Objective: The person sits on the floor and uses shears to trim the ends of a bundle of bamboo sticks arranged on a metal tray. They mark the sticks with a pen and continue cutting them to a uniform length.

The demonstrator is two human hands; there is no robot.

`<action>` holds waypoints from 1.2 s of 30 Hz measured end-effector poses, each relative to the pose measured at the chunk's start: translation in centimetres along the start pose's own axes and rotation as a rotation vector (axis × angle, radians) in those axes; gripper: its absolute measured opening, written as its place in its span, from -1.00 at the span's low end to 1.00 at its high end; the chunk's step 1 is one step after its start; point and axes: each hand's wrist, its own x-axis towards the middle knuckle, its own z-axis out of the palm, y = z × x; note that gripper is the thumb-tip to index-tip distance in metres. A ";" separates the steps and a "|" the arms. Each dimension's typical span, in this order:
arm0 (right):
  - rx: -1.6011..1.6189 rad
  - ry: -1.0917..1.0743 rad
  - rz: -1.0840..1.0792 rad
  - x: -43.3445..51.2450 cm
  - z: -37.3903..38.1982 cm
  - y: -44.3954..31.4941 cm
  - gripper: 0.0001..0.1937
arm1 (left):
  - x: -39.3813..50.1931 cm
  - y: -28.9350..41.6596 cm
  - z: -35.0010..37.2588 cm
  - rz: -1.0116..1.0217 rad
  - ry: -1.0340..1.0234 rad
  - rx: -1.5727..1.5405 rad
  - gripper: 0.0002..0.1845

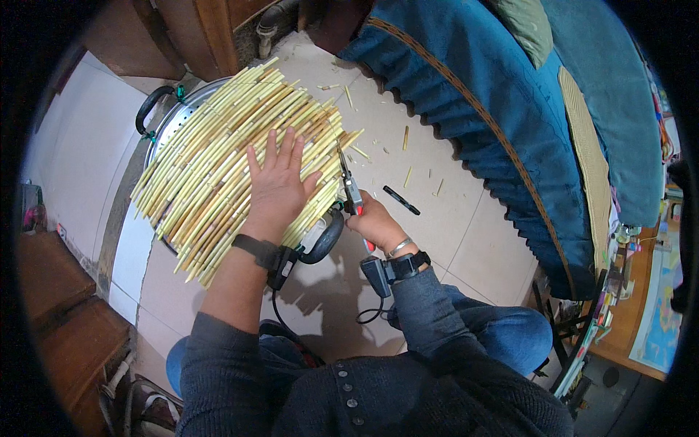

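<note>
A mat of thin yellow-green plant stalks (218, 158), bound side by side, lies across a perforated metal steamer pan (170, 127) with black handles. My left hand (281, 180) rests flat on the stalks, fingers spread, gripping nothing. In my right hand (377, 221) is a pair of pruning shears (352, 188) with grey and red handles. Their blades meet the stalk ends at the mat's right edge; whether they are closed on a stalk I cannot tell. The handle (326, 237) of the pan nearest me sticks out between my two wrists.
A black marker pen (401, 200) and several cut stalk pieces (406, 137) lie on the tiled floor (464, 240). A blue-covered bed or sofa (491, 98) stands at the right. Wooden furniture (82, 306) is at the lower left, a wooden desk (622, 344) at the far right.
</note>
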 end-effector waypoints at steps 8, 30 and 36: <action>-0.019 0.024 -0.047 -0.5 -0.2 -0.8 -0.31 | 0.0 0.0 0.2 -0.001 0.009 -0.007 -0.20; -0.026 0.336 -0.216 1.1 3.2 1.2 -0.71 | 0.1 0.2 0.1 -0.008 -0.030 -0.002 -0.21; 0.220 0.073 0.005 0.1 1.1 2.5 -0.53 | -0.1 0.1 -0.4 -0.003 -0.068 -0.020 -0.19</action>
